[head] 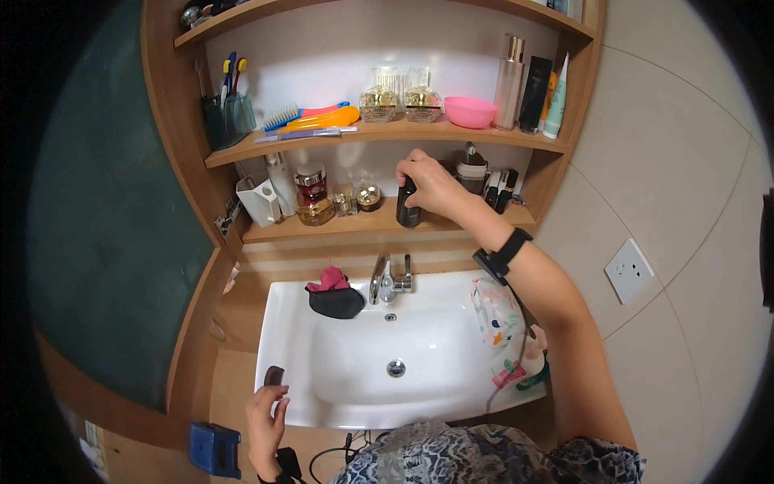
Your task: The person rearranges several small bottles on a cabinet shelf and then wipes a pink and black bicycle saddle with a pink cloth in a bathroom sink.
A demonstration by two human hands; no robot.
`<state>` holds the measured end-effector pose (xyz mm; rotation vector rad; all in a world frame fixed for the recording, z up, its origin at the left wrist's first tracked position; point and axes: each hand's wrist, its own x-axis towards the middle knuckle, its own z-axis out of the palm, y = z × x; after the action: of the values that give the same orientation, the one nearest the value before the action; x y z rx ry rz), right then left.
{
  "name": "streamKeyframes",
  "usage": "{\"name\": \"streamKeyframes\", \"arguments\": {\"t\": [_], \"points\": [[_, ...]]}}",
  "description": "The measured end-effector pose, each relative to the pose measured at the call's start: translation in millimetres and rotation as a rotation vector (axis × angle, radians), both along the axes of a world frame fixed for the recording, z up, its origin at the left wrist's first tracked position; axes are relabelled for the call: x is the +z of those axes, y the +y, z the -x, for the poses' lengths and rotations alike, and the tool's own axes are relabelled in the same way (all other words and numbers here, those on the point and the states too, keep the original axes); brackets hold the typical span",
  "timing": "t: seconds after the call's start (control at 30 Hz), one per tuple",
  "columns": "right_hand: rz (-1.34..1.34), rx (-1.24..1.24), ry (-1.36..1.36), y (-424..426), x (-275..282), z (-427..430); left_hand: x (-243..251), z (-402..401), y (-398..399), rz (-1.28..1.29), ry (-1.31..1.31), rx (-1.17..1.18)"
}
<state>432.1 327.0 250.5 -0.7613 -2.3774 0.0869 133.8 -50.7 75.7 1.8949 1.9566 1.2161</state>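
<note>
My right hand reaches up to the lower cabinet shelf and grips a dark bottle around its upper part. The bottle stands upright at the shelf's front. My left hand is at the left front corner of the white washbasin, thumb and fingers apart. Just beyond its fingertips is a dark brown comb on the basin rim; its near end is hidden by the fingers. Left of the bottle stand a gold-capped round jar and a red jar with a silver lid.
A chrome faucet rises at the basin's back. Beside it lie a black pouch and pink cloth. A printed soft pack and tubes line the right rim. The cabinet door stands open; a blue stool is below.
</note>
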Motion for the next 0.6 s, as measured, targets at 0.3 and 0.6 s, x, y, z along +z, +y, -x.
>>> {"name": "streamKeyframes", "arguments": {"t": [0.3,0.6], "points": [[-0.002,-0.104,-0.118,37.4,-4.6,17.0,-18.9,12.6,-34.3,0.063,-0.071,0.146],[-0.158,-0.301,-0.152,31.6,-10.4,28.1,-12.1,5.4,-30.9,0.054,-0.042,0.115]]}}
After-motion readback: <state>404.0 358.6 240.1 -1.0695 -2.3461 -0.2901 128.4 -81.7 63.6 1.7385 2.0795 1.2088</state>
